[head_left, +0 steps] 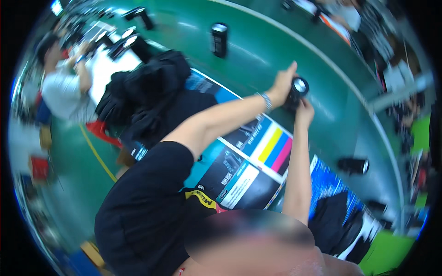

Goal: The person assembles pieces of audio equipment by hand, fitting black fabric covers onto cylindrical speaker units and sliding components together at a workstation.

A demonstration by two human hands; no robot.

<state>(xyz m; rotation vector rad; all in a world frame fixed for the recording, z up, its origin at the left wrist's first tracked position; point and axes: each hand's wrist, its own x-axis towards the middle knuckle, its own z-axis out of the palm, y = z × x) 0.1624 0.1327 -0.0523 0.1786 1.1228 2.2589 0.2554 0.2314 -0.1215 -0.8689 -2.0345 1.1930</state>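
A black cylinder with a shiny, pale round end is held out in front of me, over the far edge of the printed sheets. My left hand grips it from the left, one digit sticking up and the other fingers partly hidden behind it. On its near right side, my right hand is closed on the lower part. Blur hides the cylinder's finer details. Another black cylinder stands upright on the green surface farther off, and a similar black cylinder lies on its side to the right.
Printed sheets with colour stripes lie under my arms. Black cloth is heaped at the left, beside a white table where a person works. More dark fabric lies at the lower right, near a green panel.
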